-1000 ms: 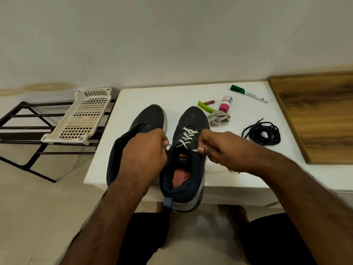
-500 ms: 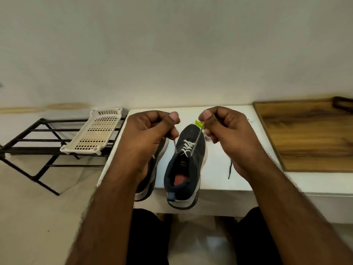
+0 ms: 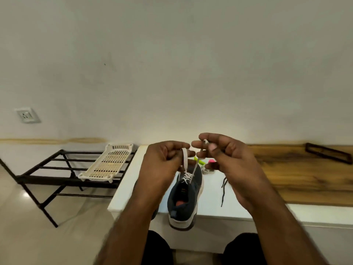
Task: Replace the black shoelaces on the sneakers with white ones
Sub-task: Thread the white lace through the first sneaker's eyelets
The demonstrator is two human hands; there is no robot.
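Note:
A dark sneaker (image 3: 184, 196) stands on the white table (image 3: 215, 205), heel over the front edge, with a white lace (image 3: 185, 163) crossed through its upper eyelets. Both lace ends run taut up to my hands above the shoe. My left hand (image 3: 162, 165) grips the left end, and my right hand (image 3: 227, 155) pinches the right end near its tip. My left forearm hides almost all of the second sneaker; only a sliver shows at the table's front edge. A black lace (image 3: 223, 190) trails on the table under my right hand.
A green marker tip (image 3: 196, 159), a pink-capped tube (image 3: 211, 161) and a coil of pale lace (image 3: 207, 170) peek out behind my hands. A wooden board (image 3: 305, 173) covers the table's right. On the left, a perforated plastic tray (image 3: 110, 163) rests on a black metal rack (image 3: 47, 178).
Both hands have risen from the shoe's eyelets, pulling the white lace ends up and taut. The view has tilted upward, so the table now sits lower in the frame.

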